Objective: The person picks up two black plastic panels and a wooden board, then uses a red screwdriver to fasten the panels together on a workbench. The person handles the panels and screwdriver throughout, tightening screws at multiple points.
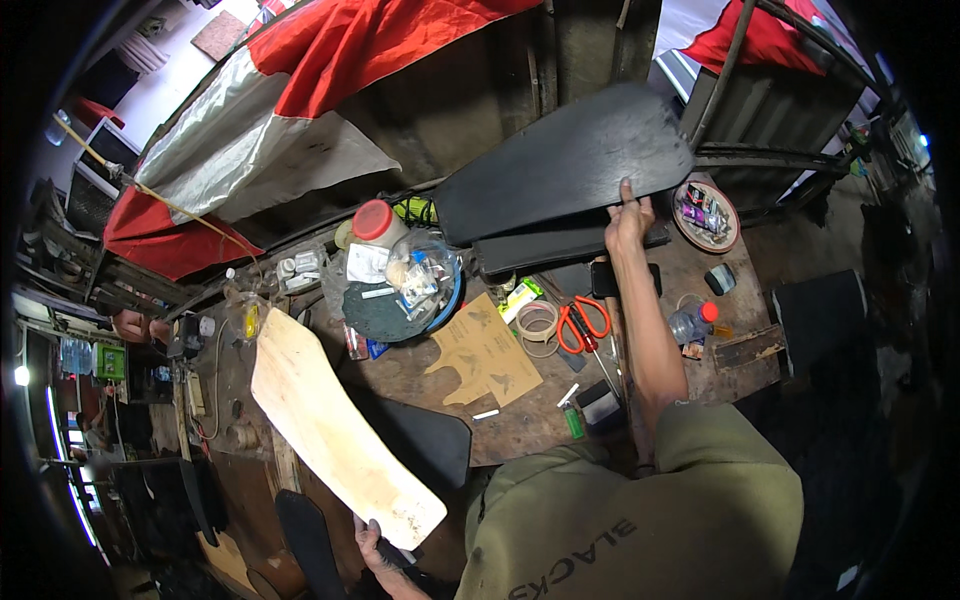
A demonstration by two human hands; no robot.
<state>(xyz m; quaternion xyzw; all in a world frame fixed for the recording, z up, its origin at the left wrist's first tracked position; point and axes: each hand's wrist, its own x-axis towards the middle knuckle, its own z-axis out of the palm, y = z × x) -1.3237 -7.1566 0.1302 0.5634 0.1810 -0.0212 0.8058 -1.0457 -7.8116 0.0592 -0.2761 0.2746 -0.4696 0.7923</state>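
My left hand (374, 545) grips the lower end of a pale, curved wooden board (335, 420), with its fingers closed at the edge. The board slants up and leftward from the hand. At the table's far side, my right hand (630, 218) has its thumb on top of a wide black panel (570, 160) and its fingers around the near edge. Beneath that panel lies another black piece (540, 245). A dark flat piece (420, 435) shows partly behind the pale board. Red-handled scissors (572, 325) lie on the table, nearer me than my right hand.
Tape rolls (537, 322), a brown cut sheet (485, 350) and a green lighter (572, 420) lie mid-table. A cluttered blue bowl (455, 300) and red-lidded jar (373, 222) stand left; a round tray (733, 235) and red-capped bottle (690, 322) are right. Red-and-white cloth (260, 140) hangs behind.
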